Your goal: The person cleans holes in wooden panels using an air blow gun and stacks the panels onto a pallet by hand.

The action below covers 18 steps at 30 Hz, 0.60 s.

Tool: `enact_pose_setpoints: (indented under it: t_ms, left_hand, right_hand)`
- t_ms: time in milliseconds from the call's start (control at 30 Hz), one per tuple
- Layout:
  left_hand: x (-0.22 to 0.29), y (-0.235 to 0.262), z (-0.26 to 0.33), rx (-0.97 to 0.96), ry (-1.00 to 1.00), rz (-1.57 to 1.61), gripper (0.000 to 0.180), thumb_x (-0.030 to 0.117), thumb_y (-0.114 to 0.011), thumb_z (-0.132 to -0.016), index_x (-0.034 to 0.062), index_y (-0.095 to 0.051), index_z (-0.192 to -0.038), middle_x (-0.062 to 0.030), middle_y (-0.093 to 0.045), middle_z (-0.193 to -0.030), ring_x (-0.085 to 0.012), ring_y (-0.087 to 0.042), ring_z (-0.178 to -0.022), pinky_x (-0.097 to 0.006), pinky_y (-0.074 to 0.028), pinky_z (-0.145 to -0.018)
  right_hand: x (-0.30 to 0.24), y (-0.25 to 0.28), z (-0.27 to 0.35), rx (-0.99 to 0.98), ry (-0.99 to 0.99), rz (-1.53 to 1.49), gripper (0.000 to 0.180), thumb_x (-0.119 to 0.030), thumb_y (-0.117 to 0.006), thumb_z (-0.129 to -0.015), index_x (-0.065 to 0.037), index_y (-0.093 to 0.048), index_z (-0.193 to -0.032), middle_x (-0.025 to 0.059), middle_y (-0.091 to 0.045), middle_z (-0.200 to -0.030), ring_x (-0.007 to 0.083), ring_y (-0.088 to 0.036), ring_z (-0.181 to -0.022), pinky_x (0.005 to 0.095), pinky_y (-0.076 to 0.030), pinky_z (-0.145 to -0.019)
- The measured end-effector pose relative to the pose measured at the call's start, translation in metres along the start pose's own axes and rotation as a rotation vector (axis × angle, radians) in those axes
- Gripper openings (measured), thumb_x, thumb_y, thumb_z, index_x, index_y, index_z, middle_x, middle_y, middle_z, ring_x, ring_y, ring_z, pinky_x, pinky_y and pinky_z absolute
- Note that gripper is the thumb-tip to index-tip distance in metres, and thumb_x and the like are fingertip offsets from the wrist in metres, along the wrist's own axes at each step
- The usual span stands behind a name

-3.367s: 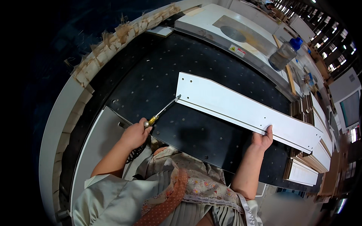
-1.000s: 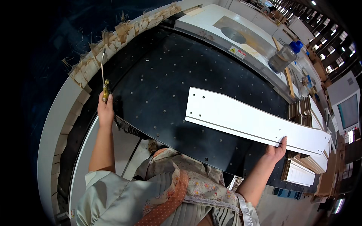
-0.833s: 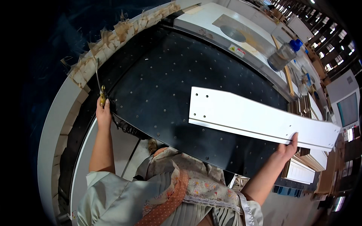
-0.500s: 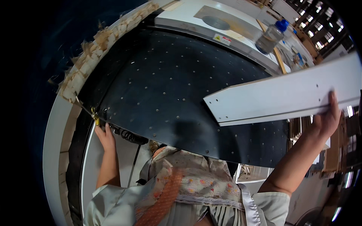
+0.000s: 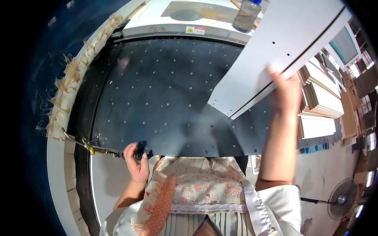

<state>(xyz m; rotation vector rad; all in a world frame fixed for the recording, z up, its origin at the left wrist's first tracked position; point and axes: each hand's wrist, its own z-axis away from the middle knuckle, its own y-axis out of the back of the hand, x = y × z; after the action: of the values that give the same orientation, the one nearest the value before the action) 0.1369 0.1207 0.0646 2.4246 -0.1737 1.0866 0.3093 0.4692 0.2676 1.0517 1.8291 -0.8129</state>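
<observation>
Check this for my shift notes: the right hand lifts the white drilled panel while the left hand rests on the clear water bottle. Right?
Not quite. The head view shows the left hand at the black table's near edge, far from the bottle. The right hand does lift the white panel.

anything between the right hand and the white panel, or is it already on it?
Nothing in between. The right hand is already on the white panel, holding it by its lower edge, lifted and tilted above the black perforated table. The left hand rests at the table's near edge.
</observation>
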Motion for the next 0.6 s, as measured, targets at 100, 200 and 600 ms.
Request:
enact_pose_setpoints:
  t_ms: [100,200,600]
  left_hand:
    - [0.015,-0.024,-0.030,-0.105,-0.150,0.003,0.040,0.000,-0.057,-0.074,-0.0005,-0.047,-0.112,-0.0172,-0.050,-0.109,-0.0305,-0.048,-0.102,-0.038,-0.038,-0.089]
    - [0.027,-0.051,-0.044,-0.264,-0.228,-0.058,0.041,0.005,-0.060,-0.070,-0.0002,-0.049,-0.109,-0.0176,-0.052,-0.108,-0.0354,-0.048,-0.100,-0.043,-0.038,-0.091]
    - [0.026,-0.072,-0.042,-0.485,-0.265,-0.225,0.029,0.011,-0.061,-0.071,0.0043,-0.058,-0.100,-0.0109,-0.057,-0.102,-0.0311,-0.052,-0.104,-0.041,-0.038,-0.091]
  right_hand:
    - [0.077,0.010,0.046,-0.028,-0.217,0.080,0.035,-0.011,-0.075,-0.070,-0.001,-0.062,-0.101,0.0062,-0.064,-0.096,0.0148,-0.059,-0.088,0.0303,-0.046,-0.082]
    - [0.127,0.009,0.074,0.029,-0.258,-0.171,0.033,-0.008,-0.074,-0.072,0.000,-0.062,-0.101,0.0062,-0.064,-0.095,0.0142,-0.059,-0.087,0.0287,-0.046,-0.081]
    - [0.095,-0.004,0.052,0.170,-0.115,-0.351,0.034,-0.004,-0.070,-0.077,0.005,-0.054,-0.105,0.0103,-0.062,-0.098,0.0165,-0.059,-0.089,0.0294,-0.046,-0.082]
